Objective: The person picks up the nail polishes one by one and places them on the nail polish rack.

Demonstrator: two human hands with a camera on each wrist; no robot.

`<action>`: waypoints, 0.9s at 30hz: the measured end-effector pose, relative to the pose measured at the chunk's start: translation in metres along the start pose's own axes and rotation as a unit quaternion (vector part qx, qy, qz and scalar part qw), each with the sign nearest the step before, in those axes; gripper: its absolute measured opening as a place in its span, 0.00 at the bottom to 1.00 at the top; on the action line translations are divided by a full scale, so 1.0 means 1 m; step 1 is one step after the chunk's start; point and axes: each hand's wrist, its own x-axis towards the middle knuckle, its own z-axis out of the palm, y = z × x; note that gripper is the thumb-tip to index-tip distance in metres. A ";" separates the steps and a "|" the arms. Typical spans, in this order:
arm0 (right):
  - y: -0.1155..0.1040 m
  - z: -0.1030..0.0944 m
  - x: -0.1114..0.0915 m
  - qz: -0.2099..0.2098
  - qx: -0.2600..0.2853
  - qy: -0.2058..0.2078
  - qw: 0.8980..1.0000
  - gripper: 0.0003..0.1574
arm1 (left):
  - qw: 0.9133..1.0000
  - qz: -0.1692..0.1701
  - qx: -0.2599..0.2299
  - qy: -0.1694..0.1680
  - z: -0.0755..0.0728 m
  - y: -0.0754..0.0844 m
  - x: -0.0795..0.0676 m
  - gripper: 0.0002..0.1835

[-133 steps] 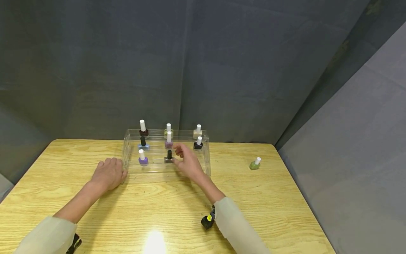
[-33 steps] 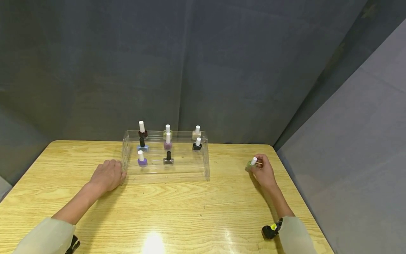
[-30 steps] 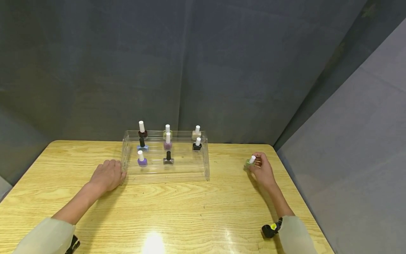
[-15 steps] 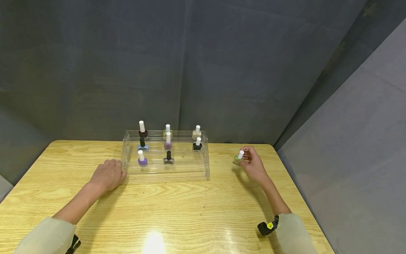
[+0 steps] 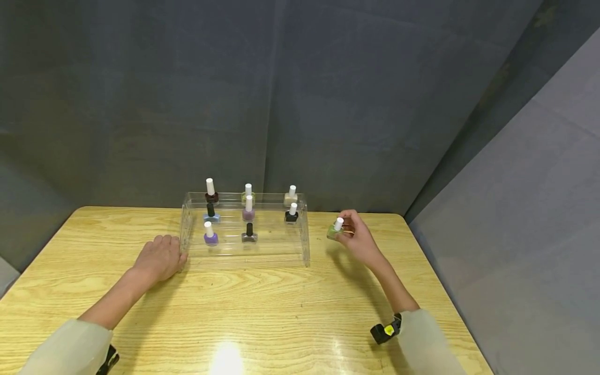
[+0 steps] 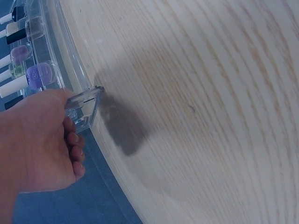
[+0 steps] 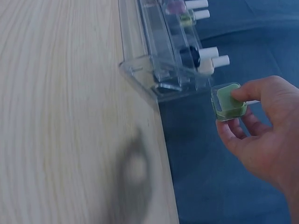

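Observation:
My right hand (image 5: 360, 240) pinches a green nail polish bottle (image 5: 335, 229) with a white cap, held above the table to the right of the clear tiered display rack (image 5: 276, 250). In the right wrist view the thumb presses one face of the green bottle (image 7: 229, 102), with the fingers behind it. At the rack's left end, my left hand (image 5: 160, 257) grips the side panel; in the left wrist view its fingers curl by the panel (image 6: 86, 100). Bottles stand on the rack: a purple one (image 5: 211, 238) and a dark grey one (image 5: 249, 237) on the lowest filled tier.
The middle tier carries a light blue bottle (image 5: 211, 217), a mauve bottle (image 5: 248, 214) and a black bottle (image 5: 291, 216). Along the top stand a dark red bottle (image 5: 212, 197), a yellow-green one and a cream bottle (image 5: 290, 198). A dark curtain (image 5: 140, 104) hangs behind the wooden table (image 5: 262, 323).
My right hand left the dark grey bottle on the rack, took hold of the green bottle at the table's right, lifted it and carried it left toward the rack. The left hand stayed put.

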 end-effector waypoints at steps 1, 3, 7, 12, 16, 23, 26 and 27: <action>-0.002 0.003 0.002 0.001 0.002 -0.003 1.000 0.24 | 1.000 -0.001 -0.002 0.000 0.000 0.000 0.000 0.17; -0.006 0.009 0.005 0.001 0.001 -0.008 1.000 0.24 | 1.000 -0.002 -0.004 0.000 0.000 0.000 0.000 0.18; -0.013 0.021 0.013 0.002 -0.002 -0.016 1.000 0.24 | 1.000 0.001 -0.002 0.002 0.000 -0.001 0.000 0.18; -0.017 0.036 0.022 -0.003 -0.007 -0.021 1.000 0.25 | 1.000 0.002 -0.004 0.004 -0.001 -0.001 0.000 0.18; -0.019 0.046 0.028 -0.005 0.003 -0.032 0.999 0.25 | 1.000 0.001 -0.007 0.004 -0.001 0.000 0.000 0.18; -0.019 0.060 0.038 -0.019 0.007 -0.043 0.999 0.26 | 1.000 -0.003 -0.002 0.000 0.001 0.000 0.000 0.18; -0.019 0.065 0.041 -0.017 -0.007 -0.049 0.999 0.26 | 1.000 -0.005 0.000 -0.001 0.002 -0.001 0.001 0.18; -0.019 0.066 0.042 -0.017 -0.016 -0.050 0.998 0.26 | 1.000 -0.005 0.001 -0.001 0.002 -0.001 0.001 0.18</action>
